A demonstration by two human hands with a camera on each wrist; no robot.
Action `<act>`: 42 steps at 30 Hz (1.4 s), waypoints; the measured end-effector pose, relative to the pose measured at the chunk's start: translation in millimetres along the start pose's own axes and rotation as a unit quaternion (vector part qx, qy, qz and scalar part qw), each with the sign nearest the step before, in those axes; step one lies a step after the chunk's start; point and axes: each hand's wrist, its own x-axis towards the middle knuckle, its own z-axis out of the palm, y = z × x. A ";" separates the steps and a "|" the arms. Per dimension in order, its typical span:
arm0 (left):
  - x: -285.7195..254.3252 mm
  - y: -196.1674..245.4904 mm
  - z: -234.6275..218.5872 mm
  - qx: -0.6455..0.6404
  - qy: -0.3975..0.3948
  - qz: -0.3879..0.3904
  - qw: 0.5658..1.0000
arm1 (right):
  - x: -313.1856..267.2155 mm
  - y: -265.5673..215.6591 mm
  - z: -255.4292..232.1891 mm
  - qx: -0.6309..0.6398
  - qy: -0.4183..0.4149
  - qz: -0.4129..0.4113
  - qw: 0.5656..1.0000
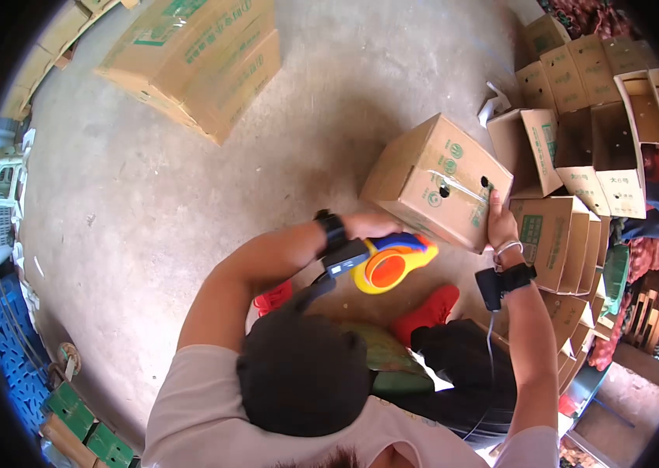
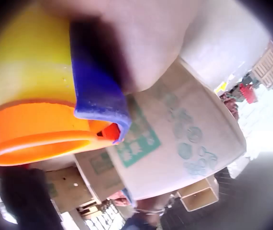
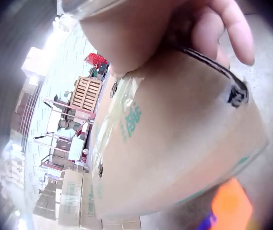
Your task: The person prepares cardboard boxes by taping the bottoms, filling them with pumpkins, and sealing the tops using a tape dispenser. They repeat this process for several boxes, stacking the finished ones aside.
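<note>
A taped-up cardboard box (image 1: 415,175) with green print and round holes is tilted in front of the person. The right hand (image 1: 503,226) grips its right end, thumb along the top face. In the right wrist view the fingers (image 3: 208,31) curl over the box edge beside a black-rimmed slot. The left hand (image 1: 372,225) holds a yellow and blue tape dispenser (image 1: 386,271) with an orange ring at the box's near side. Close up in the left wrist view, the dispenser (image 2: 31,124) overlaps the box (image 2: 174,139). Clear tape (image 1: 454,181) runs across the box's top.
Larger cartons (image 1: 197,62) stand on the concrete floor (image 1: 329,101) at the upper left. Several opened boxes (image 1: 579,156) are stacked along the right, by red mesh sacks (image 1: 653,255). Blue plastic crates (image 1: 10,343) lie at the left edge. The person's red shoe (image 1: 427,312) is below the box.
</note>
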 end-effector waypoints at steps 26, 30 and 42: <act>-174.5 -12.4 1.0 0.374 0.565 0.057 0.733 | -64.6 28.6 126.2 0.711 -0.371 0.020 0.597; -172.3 -5.3 8.1 0.423 0.542 0.158 0.709 | -61.8 36.9 145.8 0.747 -0.290 -0.028 0.598; -361.5 139.7 -73.1 0.143 0.652 0.508 0.544 | -59.5 -250.1 -113.4 0.636 -0.188 -0.457 0.593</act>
